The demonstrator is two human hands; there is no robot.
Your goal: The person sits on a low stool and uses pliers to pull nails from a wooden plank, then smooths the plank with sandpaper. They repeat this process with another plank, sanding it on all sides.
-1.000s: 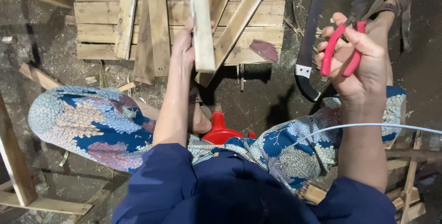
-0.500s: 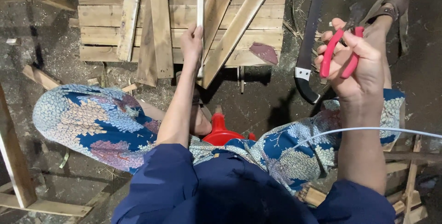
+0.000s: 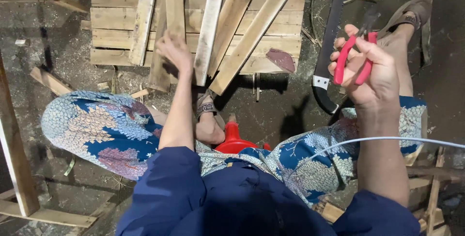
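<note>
Red stool (image 3: 232, 141) under the seated person, nearest | right hand (image 3: 370, 73) raised, fingers wrapped around one pair of red-handled pliers (image 3: 352, 56) | left hand (image 3: 174, 51) stretched forward, fingers loosely curled, holding nothing, beside loose wooden slats (image 3: 209, 27) | one pallet (image 3: 116, 20) beneath, farthest

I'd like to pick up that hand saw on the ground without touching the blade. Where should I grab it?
Take the hand saw by its black curved handle at the near end, reaching in from the person's side; the long blade runs away toward the far end.
</note>
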